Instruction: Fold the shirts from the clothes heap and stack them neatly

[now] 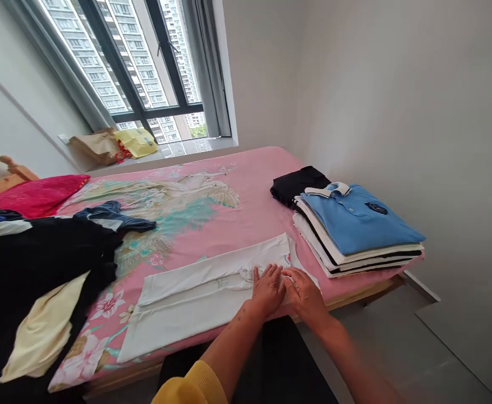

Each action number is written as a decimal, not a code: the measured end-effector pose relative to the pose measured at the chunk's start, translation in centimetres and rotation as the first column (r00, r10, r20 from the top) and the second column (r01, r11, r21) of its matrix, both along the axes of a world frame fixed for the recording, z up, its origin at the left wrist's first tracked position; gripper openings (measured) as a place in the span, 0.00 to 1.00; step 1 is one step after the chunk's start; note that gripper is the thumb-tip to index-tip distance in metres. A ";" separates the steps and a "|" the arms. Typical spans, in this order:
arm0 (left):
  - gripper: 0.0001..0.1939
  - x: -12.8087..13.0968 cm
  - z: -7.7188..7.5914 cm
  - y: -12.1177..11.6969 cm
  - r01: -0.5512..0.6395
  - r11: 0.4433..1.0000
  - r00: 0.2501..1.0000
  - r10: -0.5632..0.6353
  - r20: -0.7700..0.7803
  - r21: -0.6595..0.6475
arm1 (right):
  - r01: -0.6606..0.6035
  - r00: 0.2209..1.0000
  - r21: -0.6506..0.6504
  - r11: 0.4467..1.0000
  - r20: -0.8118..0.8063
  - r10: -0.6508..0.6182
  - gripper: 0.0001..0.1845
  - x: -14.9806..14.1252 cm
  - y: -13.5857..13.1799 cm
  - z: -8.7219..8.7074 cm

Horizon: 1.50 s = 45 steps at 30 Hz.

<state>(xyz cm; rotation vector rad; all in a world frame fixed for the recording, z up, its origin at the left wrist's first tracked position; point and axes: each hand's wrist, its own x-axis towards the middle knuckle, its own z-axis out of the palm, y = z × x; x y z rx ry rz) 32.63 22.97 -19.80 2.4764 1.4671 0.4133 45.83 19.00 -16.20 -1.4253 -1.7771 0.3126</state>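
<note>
A white T-shirt [195, 300] lies lengthwise along the bed's front edge, its sides folded inward and a small red print near its right end. My left hand [269, 289] presses on the shirt with fingers stretched out. Close beside it, my right hand [307, 294] has its fingers bent and closed on the fabric near the collar end. The fold under my right fingertips is mostly hidden.
Folded shirts form a stack at the right, topped by a blue polo shirt [353, 216]; a black folded garment [298, 185] sits behind it. Unfolded dark clothes [47, 252] and a cream garment [46, 325] lie at left. Bags [136, 142] rest on the windowsill.
</note>
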 end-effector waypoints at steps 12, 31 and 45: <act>0.29 -20.0 -0.3 -5.6 -0.510 0.846 0.847 0.526 -0.083 0.153 | -0.178 0.963 -0.019 0.984 0.200 0.178 0.21 -8.7 0.8 -4.1; 0.24 -42.2 -1.2 -12.3 -0.538 0.843 0.841 0.536 -0.079 -0.010 | -0.570 0.761 -0.138 0.810 0.284 0.584 0.24 -32.4 0.1 -2.8; 0.29 -38.9 -1.7 -9.1 -0.657 0.752 0.720 0.649 -0.246 0.058 | -0.514 0.848 -0.125 0.848 0.077 0.525 0.22 -35.8 2.0 -6.7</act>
